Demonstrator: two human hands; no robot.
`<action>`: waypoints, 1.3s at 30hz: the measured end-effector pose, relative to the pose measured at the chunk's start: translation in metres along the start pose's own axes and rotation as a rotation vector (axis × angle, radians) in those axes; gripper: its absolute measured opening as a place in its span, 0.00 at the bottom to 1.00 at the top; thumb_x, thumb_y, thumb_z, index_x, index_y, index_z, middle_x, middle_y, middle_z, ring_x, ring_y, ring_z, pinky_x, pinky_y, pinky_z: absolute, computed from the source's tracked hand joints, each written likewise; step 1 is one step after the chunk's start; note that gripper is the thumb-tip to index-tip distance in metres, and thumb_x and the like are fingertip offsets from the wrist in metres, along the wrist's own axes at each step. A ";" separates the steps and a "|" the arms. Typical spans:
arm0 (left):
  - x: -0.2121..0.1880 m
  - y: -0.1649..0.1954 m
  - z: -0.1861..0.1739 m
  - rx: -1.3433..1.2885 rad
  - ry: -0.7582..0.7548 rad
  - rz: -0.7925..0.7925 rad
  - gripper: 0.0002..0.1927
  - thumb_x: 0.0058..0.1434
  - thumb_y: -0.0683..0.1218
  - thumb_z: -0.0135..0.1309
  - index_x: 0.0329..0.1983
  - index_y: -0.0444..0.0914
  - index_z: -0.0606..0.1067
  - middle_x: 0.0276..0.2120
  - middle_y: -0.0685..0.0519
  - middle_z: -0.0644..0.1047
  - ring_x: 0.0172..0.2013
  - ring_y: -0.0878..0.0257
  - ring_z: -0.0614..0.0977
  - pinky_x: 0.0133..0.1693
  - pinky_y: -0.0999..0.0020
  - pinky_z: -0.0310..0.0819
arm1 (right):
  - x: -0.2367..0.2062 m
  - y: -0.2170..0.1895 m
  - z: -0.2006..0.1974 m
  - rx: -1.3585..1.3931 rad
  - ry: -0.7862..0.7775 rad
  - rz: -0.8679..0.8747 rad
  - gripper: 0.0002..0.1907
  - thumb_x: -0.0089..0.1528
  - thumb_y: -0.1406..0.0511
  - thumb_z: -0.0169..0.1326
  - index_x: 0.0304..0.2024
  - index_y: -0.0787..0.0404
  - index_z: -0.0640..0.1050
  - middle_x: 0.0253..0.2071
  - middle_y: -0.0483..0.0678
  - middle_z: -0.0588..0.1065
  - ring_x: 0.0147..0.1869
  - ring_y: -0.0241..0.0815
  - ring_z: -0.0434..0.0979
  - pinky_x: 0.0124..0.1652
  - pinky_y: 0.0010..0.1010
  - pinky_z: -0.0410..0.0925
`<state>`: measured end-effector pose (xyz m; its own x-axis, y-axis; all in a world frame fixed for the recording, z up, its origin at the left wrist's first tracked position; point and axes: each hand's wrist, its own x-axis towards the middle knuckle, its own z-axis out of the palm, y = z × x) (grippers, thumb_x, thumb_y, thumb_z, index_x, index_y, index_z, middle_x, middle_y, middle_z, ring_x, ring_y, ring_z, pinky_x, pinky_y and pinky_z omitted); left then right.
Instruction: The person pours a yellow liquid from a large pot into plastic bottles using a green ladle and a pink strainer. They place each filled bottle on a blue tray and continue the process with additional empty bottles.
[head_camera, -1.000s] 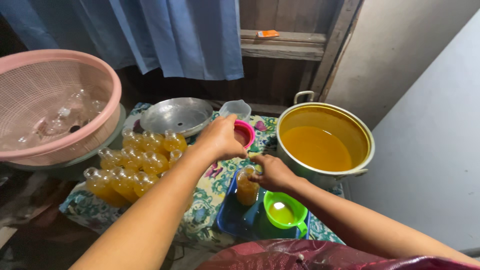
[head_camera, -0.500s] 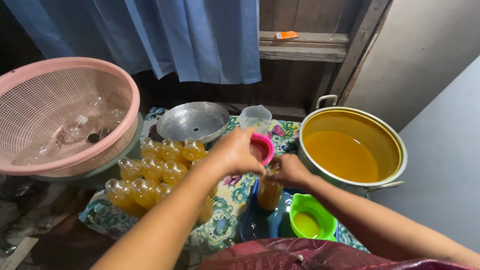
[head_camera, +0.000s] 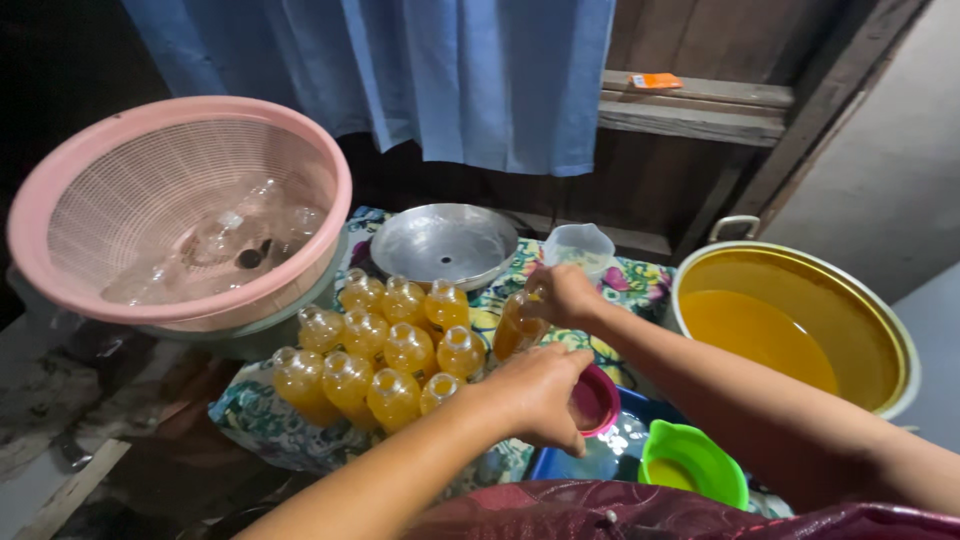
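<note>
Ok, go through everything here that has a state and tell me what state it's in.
Pot: uncovered, part full of amber liquid.
Grouped bottles: filled, upright.
Bottle in right hand: filled, tilted.
Pink basket: holds empty clear bottles.
Left hand: on pink funnel.
Green funnel: some liquid inside.

R hand (head_camera: 563, 296) holds a filled bottle (head_camera: 518, 325) tilted, just beside the cluster of filled bottles (head_camera: 385, 345) on the patterned cloth (head_camera: 250, 415). L hand (head_camera: 540, 392) grips a pink cup (head_camera: 592, 400) (partly hidden by fingers). Big pot (head_camera: 800, 330) w/ yellow liquid at right; green funnel (head_camera: 692, 462) near; pink basket (head_camera: 180, 215) at left.
</note>
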<state>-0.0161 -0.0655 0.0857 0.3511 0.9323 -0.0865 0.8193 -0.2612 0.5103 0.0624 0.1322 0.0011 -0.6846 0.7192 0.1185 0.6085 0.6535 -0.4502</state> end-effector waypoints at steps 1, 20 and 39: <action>-0.001 -0.002 0.000 -0.007 -0.001 0.002 0.47 0.35 0.55 0.73 0.59 0.35 0.71 0.52 0.38 0.75 0.56 0.42 0.76 0.55 0.54 0.72 | 0.002 -0.004 0.008 -0.006 -0.023 0.039 0.23 0.49 0.54 0.69 0.43 0.57 0.83 0.38 0.57 0.81 0.43 0.55 0.83 0.46 0.41 0.73; 0.000 -0.006 -0.002 0.061 -0.058 -0.037 0.50 0.34 0.56 0.75 0.61 0.36 0.69 0.53 0.38 0.73 0.57 0.42 0.74 0.56 0.53 0.71 | 0.003 -0.015 0.022 0.198 -0.257 0.037 0.34 0.57 0.56 0.63 0.65 0.54 0.71 0.55 0.56 0.77 0.58 0.53 0.78 0.56 0.38 0.70; 0.044 0.005 0.103 0.012 -0.049 -0.180 0.54 0.39 0.54 0.75 0.68 0.44 0.60 0.60 0.45 0.68 0.59 0.44 0.71 0.56 0.49 0.70 | -0.299 0.096 0.008 0.249 -0.124 1.126 0.33 0.58 0.54 0.65 0.63 0.58 0.73 0.41 0.59 0.82 0.36 0.53 0.85 0.33 0.38 0.73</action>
<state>0.0498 -0.0515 -0.0035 0.2198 0.9510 -0.2174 0.8760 -0.0943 0.4730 0.3227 -0.0222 -0.0850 0.1515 0.8272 -0.5411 0.8121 -0.4162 -0.4089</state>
